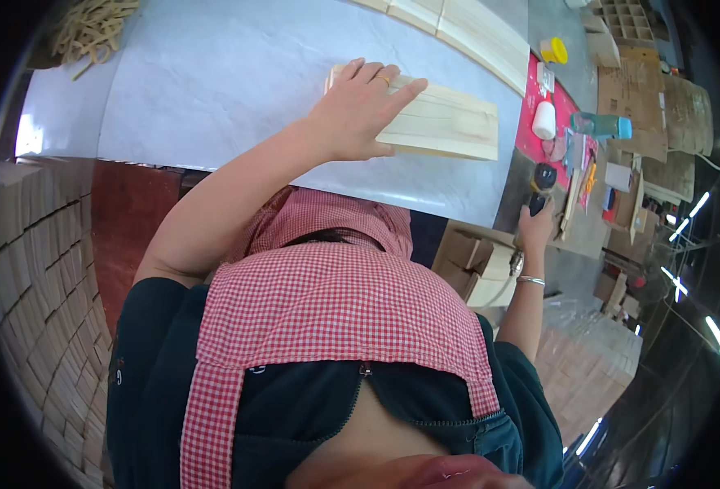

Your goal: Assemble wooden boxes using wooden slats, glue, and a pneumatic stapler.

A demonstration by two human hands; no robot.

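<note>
A pale wooden piece (450, 124), long and block-shaped, lies near the front edge of the white marbled table (213, 90). Across its left part is my left hand (356, 114), fingers over the far side and thumb at the near side, gripping it. Off to the right, my right hand (537, 222) is closed around the black handle of a tool (538, 202). A round dark part (545, 176) shows just beyond that handle; its exact kind is unclear.
More pale wooden pieces (466, 33) line the table's far side. Thin wood strips (91, 33) are heaped at far left. A white bottle (544, 121), teal bottle (600, 125) and yellow tub (553, 50) stand right. Stacked wood (46, 285) rises at left; an open carton (466, 253) sits below.
</note>
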